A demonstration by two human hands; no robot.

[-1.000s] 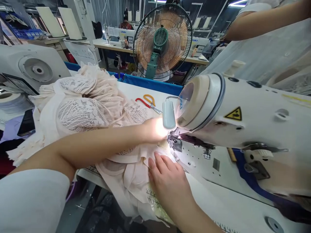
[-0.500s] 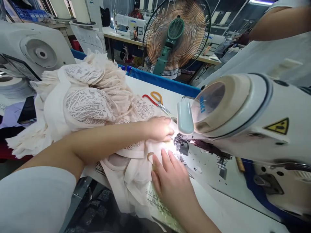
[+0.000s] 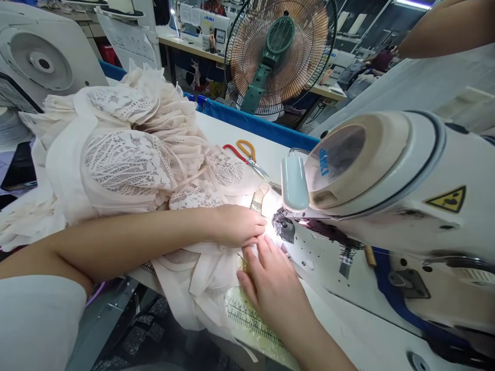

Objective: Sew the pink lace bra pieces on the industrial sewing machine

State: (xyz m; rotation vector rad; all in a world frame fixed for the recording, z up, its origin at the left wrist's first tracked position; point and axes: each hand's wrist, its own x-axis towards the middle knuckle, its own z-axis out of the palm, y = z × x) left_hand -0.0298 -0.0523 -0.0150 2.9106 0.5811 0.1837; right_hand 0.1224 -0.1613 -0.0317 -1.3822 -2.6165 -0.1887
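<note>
A pale beige bra (image 3: 199, 197) with lace cups lies across the bed of a JUKI sewing machine (image 3: 371, 165), its straps and bands hanging toward me. My left hand (image 3: 242, 225) is closed on the bra's fabric just left of the lit needle and presser foot (image 3: 284, 225); its fingertips are partly hidden. My right hand (image 3: 276, 278) rests below the foot, fingers stretched out and fingertips on the fabric beside my left hand. A folded strap end (image 3: 259, 198) stands up behind my left fingers. Under my right hand lies a green-tinted ruler strip (image 3: 253, 319).
A heap of lace-cup bras (image 3: 127, 159) covers the table's left side. Scissors (image 3: 247, 157) with red and orange handles lie behind the work. Beyond the blue table edge (image 3: 259, 123) stands a fan (image 3: 280, 56). Another person's arm (image 3: 444, 28) shows at upper right.
My left hand has moved down and toward me, now meeting my right fingertips. A strap end has come into view behind it. The camera view has shifted slightly.
</note>
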